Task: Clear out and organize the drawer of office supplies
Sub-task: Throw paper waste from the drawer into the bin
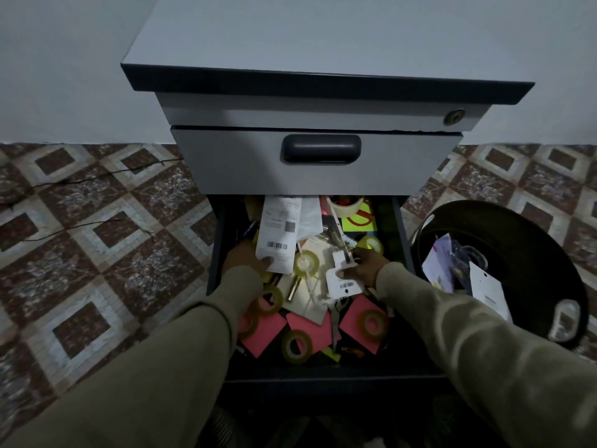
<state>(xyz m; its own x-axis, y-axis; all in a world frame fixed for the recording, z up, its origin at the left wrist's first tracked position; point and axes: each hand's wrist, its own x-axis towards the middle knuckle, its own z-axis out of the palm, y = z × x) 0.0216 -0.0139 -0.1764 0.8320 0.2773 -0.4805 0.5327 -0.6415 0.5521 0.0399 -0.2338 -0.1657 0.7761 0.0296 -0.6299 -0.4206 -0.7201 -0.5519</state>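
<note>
Drawer (397, 221), frame centre: my left hand (242, 258) pinches limp barcoded slip (279, 234); right hand (368, 266) grips stiff white tag (344, 281).

My drawer (215, 253) stands pulled open, dark-walled and crammed: a white barcoded paper slip (279, 234) near the back left, clear tape rolls (296, 346) scattered over pink sticky notes (265, 331) at the front, and scissors (336, 321) between them.
</note>
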